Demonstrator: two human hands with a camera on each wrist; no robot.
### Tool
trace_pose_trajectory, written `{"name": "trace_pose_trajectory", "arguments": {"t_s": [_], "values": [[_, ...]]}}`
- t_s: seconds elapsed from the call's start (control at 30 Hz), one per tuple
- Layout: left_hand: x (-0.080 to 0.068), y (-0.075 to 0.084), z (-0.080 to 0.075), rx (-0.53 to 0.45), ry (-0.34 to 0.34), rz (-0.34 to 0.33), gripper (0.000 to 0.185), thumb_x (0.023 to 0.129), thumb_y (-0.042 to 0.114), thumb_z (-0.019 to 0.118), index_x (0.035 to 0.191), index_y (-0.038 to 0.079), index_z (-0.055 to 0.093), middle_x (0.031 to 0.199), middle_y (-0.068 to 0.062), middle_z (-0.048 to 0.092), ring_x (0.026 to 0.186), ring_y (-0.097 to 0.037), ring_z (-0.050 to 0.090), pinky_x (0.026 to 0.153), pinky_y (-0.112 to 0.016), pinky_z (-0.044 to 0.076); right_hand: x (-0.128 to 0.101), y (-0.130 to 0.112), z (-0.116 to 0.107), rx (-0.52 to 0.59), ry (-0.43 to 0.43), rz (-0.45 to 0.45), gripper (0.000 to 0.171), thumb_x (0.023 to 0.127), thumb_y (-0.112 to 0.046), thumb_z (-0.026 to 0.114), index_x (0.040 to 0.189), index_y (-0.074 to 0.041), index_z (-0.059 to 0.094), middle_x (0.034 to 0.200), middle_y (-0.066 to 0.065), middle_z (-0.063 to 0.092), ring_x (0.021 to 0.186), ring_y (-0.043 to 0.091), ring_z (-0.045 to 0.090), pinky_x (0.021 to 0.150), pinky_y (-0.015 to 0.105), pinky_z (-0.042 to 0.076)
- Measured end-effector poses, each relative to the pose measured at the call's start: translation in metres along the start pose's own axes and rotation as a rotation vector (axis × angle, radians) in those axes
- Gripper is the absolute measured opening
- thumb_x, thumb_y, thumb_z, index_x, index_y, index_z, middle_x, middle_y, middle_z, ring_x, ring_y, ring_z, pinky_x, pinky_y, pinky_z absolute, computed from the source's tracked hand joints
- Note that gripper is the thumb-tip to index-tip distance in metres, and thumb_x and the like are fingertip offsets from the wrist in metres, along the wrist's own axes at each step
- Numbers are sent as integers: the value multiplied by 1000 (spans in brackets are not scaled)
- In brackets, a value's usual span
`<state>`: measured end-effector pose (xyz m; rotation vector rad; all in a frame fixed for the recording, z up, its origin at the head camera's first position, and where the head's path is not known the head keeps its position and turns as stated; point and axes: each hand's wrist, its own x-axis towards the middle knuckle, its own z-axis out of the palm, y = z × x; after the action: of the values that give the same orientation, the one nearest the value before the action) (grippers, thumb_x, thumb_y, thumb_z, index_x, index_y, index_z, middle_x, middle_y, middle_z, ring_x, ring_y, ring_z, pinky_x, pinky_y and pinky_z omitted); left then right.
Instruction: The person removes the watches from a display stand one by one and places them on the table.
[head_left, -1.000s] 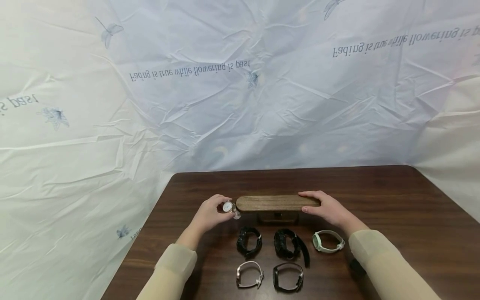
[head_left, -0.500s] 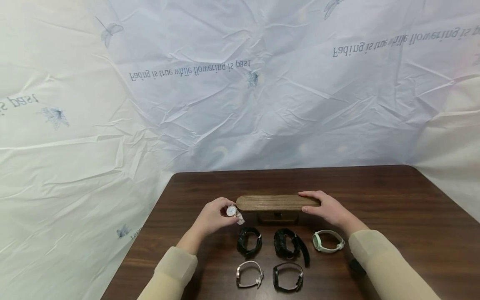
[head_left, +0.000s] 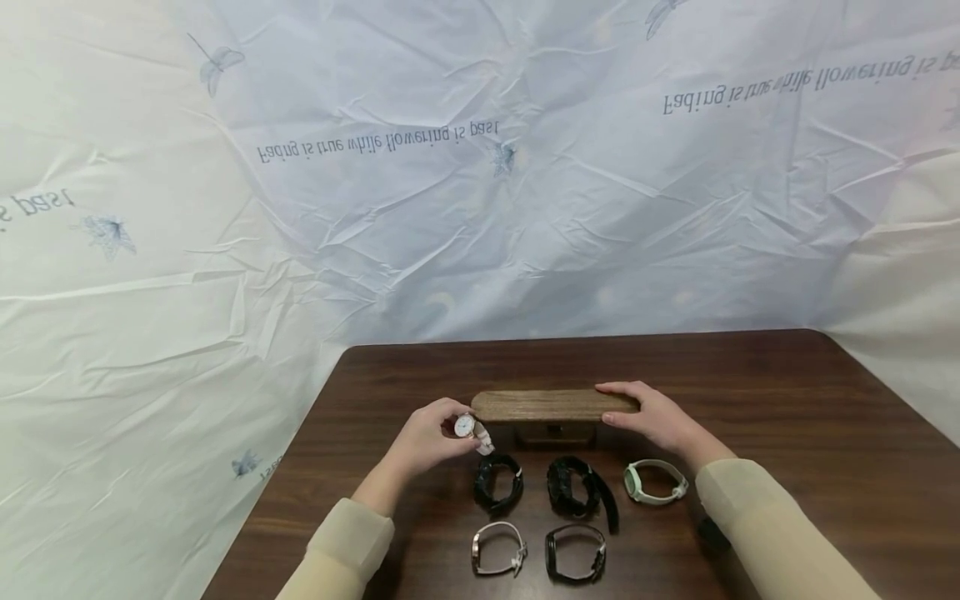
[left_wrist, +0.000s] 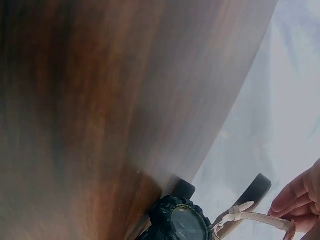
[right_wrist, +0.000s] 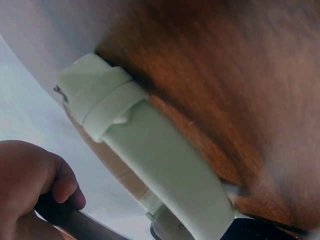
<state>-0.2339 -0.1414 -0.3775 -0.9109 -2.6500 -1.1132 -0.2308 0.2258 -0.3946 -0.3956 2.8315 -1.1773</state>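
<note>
Watch (head_left: pixel 467 427): pinched in left hand (head_left: pixel 427 437) fingers, just off the left end of the wooden bar (head_left: pixel 551 405). Bar runs left-right; right hand (head_left: pixel 652 412) grips its far end.

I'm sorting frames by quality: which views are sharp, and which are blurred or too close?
Head view: sharp, evenly lit, wide-angle bend at the edges. Left wrist view: table blurred, black watch soft. Right wrist view: too close, pale green strap fills it, soft.
</note>
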Motion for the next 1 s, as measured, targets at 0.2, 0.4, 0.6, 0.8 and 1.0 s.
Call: {"name": "trace_pose_trajectory", "arguments": {"t_s": [0.2, 0.4, 0.6, 0.8, 1.0], "values": [[1, 3, 2, -37, 21, 35, 41, 68, 28, 74, 103, 10, 62, 87, 11, 54, 75, -7, 54, 63, -22, 47, -1, 3, 1, -9, 3, 2, 57, 74, -54, 57, 125, -31, 44, 117, 7, 42, 101, 26, 45, 76, 45, 38], [3, 4, 3, -65, 47, 55, 46, 69, 27, 73, 109, 8, 60, 91, 9, 56, 78, -9, 56, 65, -29, 48, -2, 4, 1, 21, 0, 2, 56, 74, -53, 57, 124, -32, 45, 121, 8, 41, 105, 28, 43, 77, 46, 38], [5, 7, 5, -62, 33, 35, 51, 70, 34, 71, 113, 10, 58, 97, 7, 57, 83, -8, 57, 69, -27, 47, -3, 2, 0, 57, -3, -10, 57, 74, -50, 59, 126, -30, 44, 125, 9, 38, 108, 29, 41, 77, 47, 37], [5, 10, 7, -69, 8, -3, 52, 72, 38, 68, 114, 12, 56, 100, 6, 56, 87, -10, 57, 71, -26, 47, -2, 1, 0, 53, -3, -4, 58, 74, -51, 59, 126, -30, 44, 121, 8, 40, 103, 26, 44, 76, 43, 39], [5, 13, 10, -93, -4, -17, 52, 72, 39, 68, 115, 15, 53, 102, 4, 56, 89, -12, 56, 72, -30, 46, -1, 2, 1, 39, 2, 9, 57, 73, -53, 58, 124, -31, 45, 120, 7, 41, 99, 24, 45, 74, 41, 39]]}}
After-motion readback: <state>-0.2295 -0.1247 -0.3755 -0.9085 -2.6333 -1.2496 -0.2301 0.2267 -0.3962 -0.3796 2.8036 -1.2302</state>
